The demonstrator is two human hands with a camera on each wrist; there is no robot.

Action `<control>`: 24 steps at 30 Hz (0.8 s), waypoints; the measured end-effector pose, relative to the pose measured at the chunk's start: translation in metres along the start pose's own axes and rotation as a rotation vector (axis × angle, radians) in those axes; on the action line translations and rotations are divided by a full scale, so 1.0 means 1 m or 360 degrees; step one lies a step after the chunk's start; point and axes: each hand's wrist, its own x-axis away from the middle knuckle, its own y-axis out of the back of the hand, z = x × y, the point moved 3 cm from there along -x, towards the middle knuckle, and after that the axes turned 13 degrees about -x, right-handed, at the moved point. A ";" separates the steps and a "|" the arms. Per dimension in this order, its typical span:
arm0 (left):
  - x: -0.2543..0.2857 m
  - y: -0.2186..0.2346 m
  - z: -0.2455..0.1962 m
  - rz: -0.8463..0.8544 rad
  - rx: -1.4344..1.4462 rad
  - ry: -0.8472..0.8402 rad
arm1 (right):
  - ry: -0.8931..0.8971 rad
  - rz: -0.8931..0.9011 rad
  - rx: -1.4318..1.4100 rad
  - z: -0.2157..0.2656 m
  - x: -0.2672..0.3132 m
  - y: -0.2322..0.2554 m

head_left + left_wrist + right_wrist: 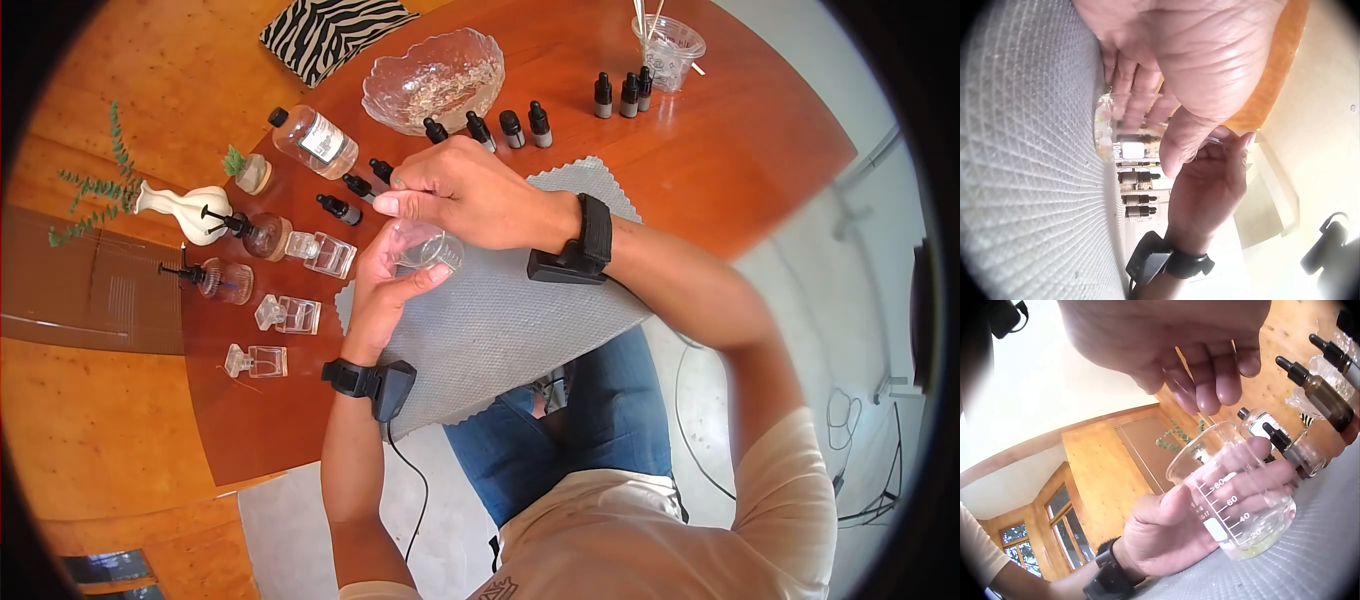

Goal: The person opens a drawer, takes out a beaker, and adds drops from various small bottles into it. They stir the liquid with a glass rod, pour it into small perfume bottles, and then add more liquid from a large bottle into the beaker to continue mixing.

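My left hand (385, 285) holds a clear glass beaker (1219, 494) around its side, thumb in front and fingers behind. White volume marks run up the beaker's wall, and a little pale yellow liquid (1257, 548) covers its bottom. The beaker's base is down at the grey textured mat (480, 330). Just above the rim is my right hand (480, 195), its thumb and fingertips brought together. A thin clear rod (1213, 140) shows at those fingertips in the left wrist view; most of it is hidden.
Small dropper bottles (540, 125) stand behind the hands. Farther back are a glass bowl (435, 85), a labelled bottle (315, 140) and a plastic cup (672, 55) with sticks. At left stand square glass bottles (330, 255), pump-topped bottles (228, 281), a potted plant (252, 172) and a white vase (190, 210).
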 end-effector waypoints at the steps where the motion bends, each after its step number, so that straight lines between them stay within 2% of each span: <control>1: 0.000 -0.001 -0.001 -0.0005 0.0019 0.0010 | -0.0030 0.0040 0.0004 -0.002 0.000 0.000; 3: 0.001 -0.002 -0.003 -0.0016 0.0054 0.0031 | -0.0087 0.0121 0.0008 -0.003 0.000 -0.001; 6: 0.001 -0.001 0.000 -0.0044 0.0063 0.0023 | 0.0009 0.0078 0.0020 -0.001 0.001 -0.002; 9: 0.002 -0.001 0.001 -0.0052 0.0055 0.0041 | 0.0008 0.0073 0.0016 -0.003 0.001 -0.004; 12: 0.002 -0.001 0.001 -0.0061 0.0056 0.0021 | -0.0130 0.0132 -0.0055 -0.001 0.000 0.000; 15: 0.000 0.001 0.005 -0.0043 0.0038 0.0003 | 0.0000 -0.0004 0.0033 0.001 0.000 0.001; 18: 0.001 0.000 0.003 -0.0058 0.0034 0.0030 | -0.0141 0.0132 0.0043 -0.001 -0.001 0.002; 24: -0.001 0.001 0.006 -0.0048 0.0042 -0.0006 | -0.0089 0.0069 0.0012 -0.003 0.000 0.000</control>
